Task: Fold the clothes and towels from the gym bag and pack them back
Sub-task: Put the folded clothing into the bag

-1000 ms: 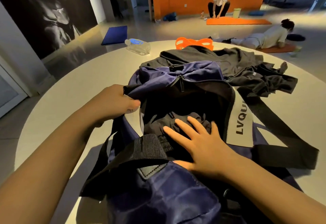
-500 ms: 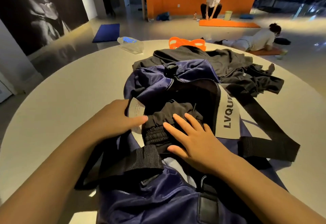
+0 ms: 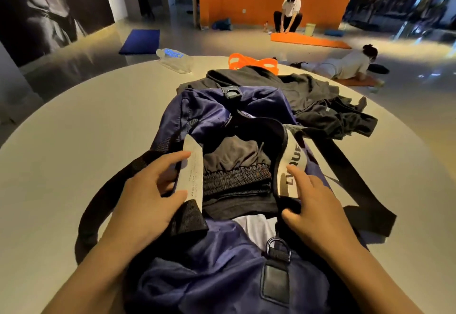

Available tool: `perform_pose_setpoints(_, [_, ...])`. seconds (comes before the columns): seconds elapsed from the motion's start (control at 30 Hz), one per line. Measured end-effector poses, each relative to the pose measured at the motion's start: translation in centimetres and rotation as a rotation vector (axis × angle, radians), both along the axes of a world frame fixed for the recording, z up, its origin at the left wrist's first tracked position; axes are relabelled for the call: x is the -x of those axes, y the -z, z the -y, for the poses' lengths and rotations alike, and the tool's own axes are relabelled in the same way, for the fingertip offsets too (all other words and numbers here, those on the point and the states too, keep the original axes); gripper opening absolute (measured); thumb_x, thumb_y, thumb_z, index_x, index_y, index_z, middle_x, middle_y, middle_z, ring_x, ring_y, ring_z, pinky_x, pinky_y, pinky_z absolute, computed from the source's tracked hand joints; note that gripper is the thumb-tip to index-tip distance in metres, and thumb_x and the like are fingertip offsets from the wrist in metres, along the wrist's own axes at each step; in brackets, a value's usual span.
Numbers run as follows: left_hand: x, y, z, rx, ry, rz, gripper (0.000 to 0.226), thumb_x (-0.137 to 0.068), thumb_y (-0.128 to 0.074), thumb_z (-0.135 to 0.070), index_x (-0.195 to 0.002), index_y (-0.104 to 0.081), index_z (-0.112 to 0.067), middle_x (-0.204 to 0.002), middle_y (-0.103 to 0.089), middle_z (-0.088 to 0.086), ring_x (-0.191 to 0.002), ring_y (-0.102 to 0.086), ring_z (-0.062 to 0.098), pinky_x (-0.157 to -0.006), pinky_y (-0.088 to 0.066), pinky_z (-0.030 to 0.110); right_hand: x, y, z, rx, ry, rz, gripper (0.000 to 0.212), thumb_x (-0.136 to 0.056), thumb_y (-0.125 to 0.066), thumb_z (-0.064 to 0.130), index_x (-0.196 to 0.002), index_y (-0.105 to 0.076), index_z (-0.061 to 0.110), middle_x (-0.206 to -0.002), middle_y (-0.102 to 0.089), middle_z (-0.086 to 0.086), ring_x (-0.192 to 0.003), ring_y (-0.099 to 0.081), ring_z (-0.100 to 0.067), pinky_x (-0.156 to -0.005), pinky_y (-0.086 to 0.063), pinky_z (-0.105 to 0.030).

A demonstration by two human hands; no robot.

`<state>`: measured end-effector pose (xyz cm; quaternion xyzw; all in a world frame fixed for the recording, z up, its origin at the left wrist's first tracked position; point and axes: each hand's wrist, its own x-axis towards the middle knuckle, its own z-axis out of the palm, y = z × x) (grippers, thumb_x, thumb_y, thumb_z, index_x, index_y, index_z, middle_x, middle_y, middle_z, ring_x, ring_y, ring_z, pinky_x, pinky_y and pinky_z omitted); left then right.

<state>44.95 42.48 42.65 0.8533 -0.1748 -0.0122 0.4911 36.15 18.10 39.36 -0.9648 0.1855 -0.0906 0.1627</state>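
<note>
Where lettering shows: white band (image 3: 292, 163) on right lip of navy gym bag (image 3: 217, 113), reading "LVQUE", further letters hidden; white label strip (image 3: 193, 173) on left lip, small print illegible. Left hand (image 3: 145, 200): pinching label strip and left lip between thumb and fingers, fingers only slightly bent. Right hand (image 3: 313, 205): thumb and fingers curled over right lip beside band. Bag open, centred on round pale table (image 3: 74, 140). Folded dark garment (image 3: 237, 178) with elastic waistband lying inside bag, between hands. Black clothes (image 3: 308, 96) heaped behind bag. Orange item (image 3: 249, 63) and plastic water bottle (image 3: 175, 60) at far edge.
</note>
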Motion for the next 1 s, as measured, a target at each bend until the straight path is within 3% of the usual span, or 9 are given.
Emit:
perform_pose_setpoints(0.17, [0.7,-2.1,-0.5,0.392,0.091,-0.082,0.053,-0.078,-0.065,0.015,-0.105,-0.067,-0.03,-0.1,-0.073,-0.013,-0.095,-0.068,0.001,-0.075,-0.053,0.012,1.7,-3.7,-0.4,-0.246,-0.01,0.331,0.037,-0.083,-0.06,0.015,-0.116,-0.061,0.033,-0.113,-0.066,0.012,-0.077,-0.059,0.0,-0.063,-0.042,-0.02])
perform_pose_setpoints(0.27, [0.8,-2.3,-0.5,0.527,0.116,-0.182,0.05,-0.078,-0.061,0.016,-0.105,-0.067,-0.025,-0.095,-0.075,-0.005,-0.09,-0.07,0.007,-0.07,-0.056,0.018,3.6,-5.7,-1.0,-0.313,-0.159,0.383,0.03,-0.08,-0.054,0.03,-0.105,-0.065,0.04,-0.098,-0.068,0.023,-0.086,-0.063,0.002,-0.068,-0.047,-0.016])
perform_pose_setpoints(0.37, [2.2,0.3,0.1,0.227,0.17,-0.073,0.049,-0.085,-0.065,0.002,-0.111,-0.063,-0.04,-0.102,-0.068,-0.029,-0.099,-0.06,-0.011,-0.085,-0.044,0.004,3.9,-4.0,-2.3,-0.051,-0.251,0.065,0.04,-0.083,-0.039,0.057,-0.112,-0.06,0.04,-0.108,-0.063,0.025,-0.099,-0.059,0.0,-0.081,-0.047,-0.024])
perform_pose_setpoints(0.43, [3.7,2.6,0.7,-0.086,0.176,0.129,0.048,-0.089,-0.065,-0.018,-0.118,-0.05,-0.052,-0.109,-0.049,-0.047,-0.11,-0.041,-0.021,-0.085,-0.027,-0.009,3.9,-1.4,-3.0,0.139,-0.278,-0.039,0.043,-0.084,-0.03,0.061,-0.109,-0.058,0.04,-0.111,-0.06,0.022,-0.098,-0.061,-0.006,-0.079,-0.05,-0.032])
perform_pose_setpoints(0.47, [4.1,3.6,0.9,-0.159,0.168,0.188,0.047,-0.09,-0.063,-0.022,-0.124,-0.046,-0.051,-0.114,-0.04,-0.046,-0.114,-0.035,-0.019,-0.085,-0.023,-0.01,4.1,-0.3,-3.2,0.135,-0.264,-0.036,0.04,-0.084,-0.034,0.059,-0.108,-0.06,0.04,-0.113,-0.062,0.019,-0.097,-0.063,-0.008,-0.077,-0.053,-0.034])
perform_pose_setpoints(0.6, [3.8,5.4,0.8,-0.136,0.101,0.24,0.043,-0.089,-0.066,-0.022,-0.128,-0.057,-0.038,-0.116,-0.044,-0.036,-0.111,-0.035,-0.02,-0.088,-0.023,-0.009,4.3,2.4,-3.2,0.0,-0.196,0.068,0.042,-0.085,-0.042,0.051,-0.116,-0.065,0.034,-0.126,-0.062,0.008,-0.108,-0.062,-0.016,-0.088,-0.049,-0.041])
perform_pose_setpoints(0.73, [2.8,6.2,-0.5,-0.154,0.101,0.281,0.042,-0.089,-0.065,-0.023,-0.129,-0.057,-0.036,-0.12,-0.053,-0.028,-0.113,-0.04,-0.016,-0.09,-0.026,-0.007,3.5,2.8,-5.1,-0.131,-0.174,0.161,0.048,-0.084,-0.039,0.047,-0.12,-0.066,0.029,-0.131,-0.058,0.005,-0.114,-0.056,-0.017,-0.096,-0.04,-0.037])
perform_pose_setpoints(0.93, [-0.5,2.4,-5.4,-0.275,0.115,0.283,0.03,-0.096,-0.053,-0.032,-0.124,-0.058,-0.042,-0.118,-0.054,-0.031,-0.112,-0.047,-0.011,-0.085,-0.027,-0.007,0.1,2.5,-9.6,0.049,-0.259,0.065,0.049,-0.078,-0.038,0.032,-0.121,-0.061,0.027,-0.123,-0.064,-0.002,-0.1,-0.066,-0.022,-0.08,-0.051,-0.038])
perform_pose_setpoints(1.0, [-0.6,0.6,-7.5,-0.237,0.022,0.342,0.029,-0.094,-0.046,-0.044,-0.119,-0.061,-0.04,-0.113,-0.052,-0.033,-0.108,-0.046,-0.01,-0.085,-0.027,-0.006,-2.0,1.7,-11.1,0.114,-0.367,-0.045,0.056,-0.082,-0.032,0.036,-0.136,-0.045,0.03,-0.141,-0.048,0.001,-0.12,-0.054,-0.021,-0.094,-0.045,-0.043])
